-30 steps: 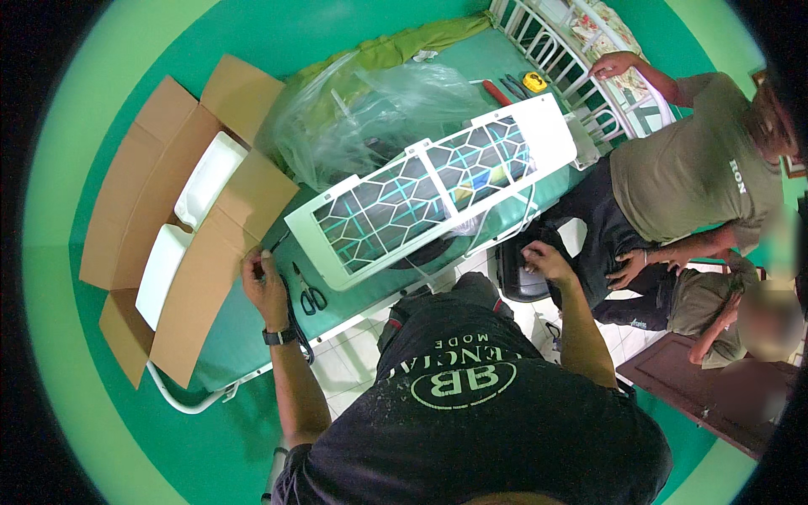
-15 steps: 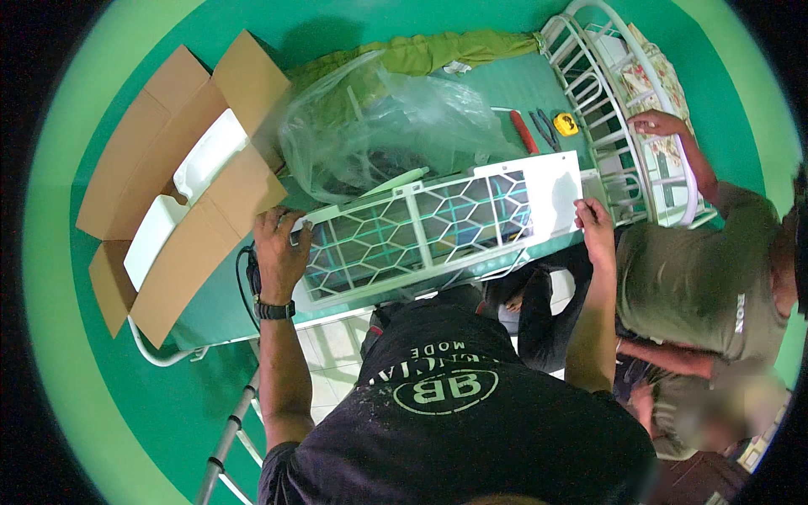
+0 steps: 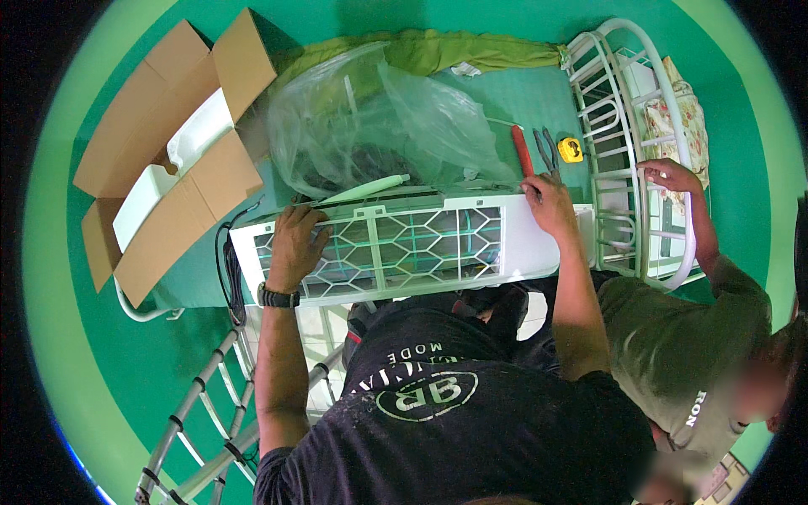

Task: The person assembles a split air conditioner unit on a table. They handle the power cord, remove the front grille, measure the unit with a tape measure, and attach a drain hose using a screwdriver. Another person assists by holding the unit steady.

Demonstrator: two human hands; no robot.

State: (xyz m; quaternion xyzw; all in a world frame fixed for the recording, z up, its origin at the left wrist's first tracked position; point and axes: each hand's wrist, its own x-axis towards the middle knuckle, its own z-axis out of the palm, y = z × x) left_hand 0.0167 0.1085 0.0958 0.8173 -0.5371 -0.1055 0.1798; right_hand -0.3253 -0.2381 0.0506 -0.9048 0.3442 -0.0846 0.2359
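A green wall (image 3: 412,15) rises beyond both hands; before it stretches a bed with a green mattress (image 3: 539,99), its white end rail (image 3: 688,151) bounding the room right of the right hand. A cardboard box (image 3: 185,210) closes in the space left of the left hand. The white grille panel (image 3: 530,244) is over the bed between and beneath both hands, its near edge close to the person's shirt (image 3: 522,429), clear plastic (image 3: 337,126) past its far edge. The left hand (image 3: 295,244) is half curled over that far edge; the right hand (image 3: 549,206), fingers bent, meets it farther right; how firmly either grips, I cannot tell. Just beyond the right hand lie a red-handled tool (image 3: 523,153), pliers (image 3: 550,150) and a yellow tape measure (image 3: 571,150).
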